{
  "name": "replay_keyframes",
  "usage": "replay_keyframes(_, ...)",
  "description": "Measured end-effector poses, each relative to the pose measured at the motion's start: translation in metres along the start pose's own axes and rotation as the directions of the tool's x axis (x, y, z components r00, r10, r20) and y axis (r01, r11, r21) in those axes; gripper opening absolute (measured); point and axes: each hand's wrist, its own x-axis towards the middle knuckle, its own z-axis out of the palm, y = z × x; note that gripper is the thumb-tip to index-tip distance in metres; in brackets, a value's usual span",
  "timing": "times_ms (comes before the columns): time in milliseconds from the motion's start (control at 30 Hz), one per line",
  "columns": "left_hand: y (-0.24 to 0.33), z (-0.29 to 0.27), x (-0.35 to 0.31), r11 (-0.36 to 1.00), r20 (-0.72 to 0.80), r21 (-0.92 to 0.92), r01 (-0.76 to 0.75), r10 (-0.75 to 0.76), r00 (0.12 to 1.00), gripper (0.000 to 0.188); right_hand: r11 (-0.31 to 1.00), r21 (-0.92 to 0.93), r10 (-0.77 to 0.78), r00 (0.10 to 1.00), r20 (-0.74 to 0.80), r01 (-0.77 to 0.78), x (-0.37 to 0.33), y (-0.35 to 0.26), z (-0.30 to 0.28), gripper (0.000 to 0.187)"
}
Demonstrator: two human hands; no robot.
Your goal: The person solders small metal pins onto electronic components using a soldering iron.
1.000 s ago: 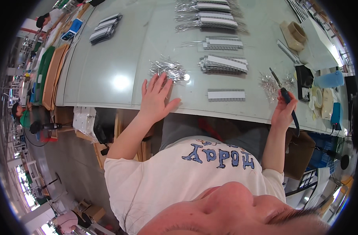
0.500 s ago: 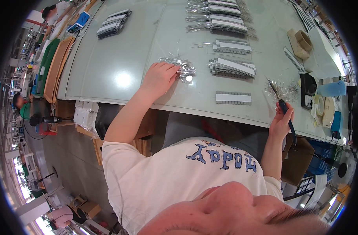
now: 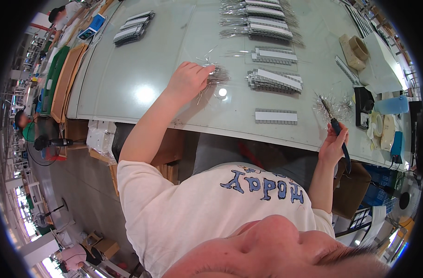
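My left hand (image 3: pixel 187 81) reaches onto the table, thumb and fingers pinched together at the edge of a loose heap of thin silvery wires (image 3: pixel 219 76). Which wires lie between the fingertips is too fine to see. In my right hand (image 3: pixel 332 144) is a soldering iron (image 3: pixel 335 126) with a dark blue handle, its tip pointing up and away over a smaller tangle of wire bits (image 3: pixel 343 105). Between the hands a single grey toothed strip with a white band (image 3: pixel 276 116) lies near the table's front edge. Beyond it rests a stack of similar strips (image 3: pixel 275 80).
More strips with wires sticking out (image 3: pixel 269 28) line the far middle. Another stack of strips (image 3: pixel 133 28) sits at the far left. On the right stand a black holder (image 3: pixel 363 107), a blue container (image 3: pixel 391 105) and a beige dish (image 3: pixel 353 52).
My left hand has shifted slightly away from me over the wire heap, and the wires have been stirred and spread differently. My right hand with the soldering iron has barely moved.
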Motion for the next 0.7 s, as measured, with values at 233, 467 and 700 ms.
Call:
replay_keyframes(233, 0.062, -0.01, -0.027, 0.994, 0.061, -0.093, -0.062, 0.068, 0.996, 0.033, 1.0, -0.008, 0.013, 1.0, -0.025, -0.013, -0.002, 0.002, -0.001, 0.032)
replay_keyframes(467, 0.117, -0.007, -0.051, 0.976, 0.116, -0.11, 0.189, -0.177, 0.977, 0.053, 0.999, 0.019, 0.026, 1.0, -0.003, -0.026, -0.011, -0.002, 0.007, 0.032)
replay_keyframes(700, 0.135, 0.004, -0.064, 0.982, 0.075, -0.088, 0.17, -0.163, 0.984, 0.066, 0.99, -0.108, -0.083, 0.99, 0.115, 0.096, -0.038, -0.002, 0.015, 0.022)
